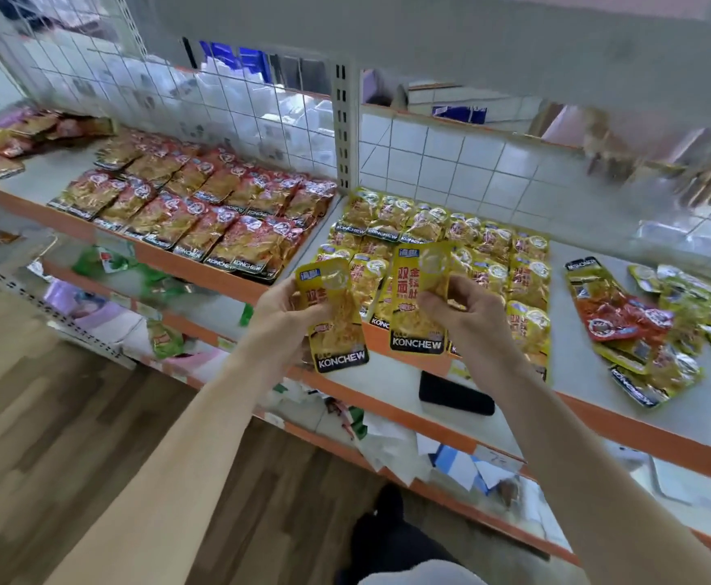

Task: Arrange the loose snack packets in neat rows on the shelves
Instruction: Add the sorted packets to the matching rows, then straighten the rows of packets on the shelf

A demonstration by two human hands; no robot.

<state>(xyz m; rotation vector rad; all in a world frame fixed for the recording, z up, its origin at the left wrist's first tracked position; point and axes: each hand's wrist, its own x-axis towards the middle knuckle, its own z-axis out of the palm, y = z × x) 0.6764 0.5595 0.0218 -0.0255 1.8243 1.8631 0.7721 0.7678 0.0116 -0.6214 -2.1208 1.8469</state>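
Left forearm and right forearm: bare along the full visible length. Left hand and right hand: bare. Lower centre: pale grey garment edge; dark clothing beyond it, blurred.

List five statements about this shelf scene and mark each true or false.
1. The left hand holds a yellow packet. True.
2. The right hand is empty. False: it holds a second packet.
3. The red packets lie in a heap. False: they lie in rows.
4. A black phone lies on the shelf. True.
5. The loose pile lies right of the yellow rows. True.
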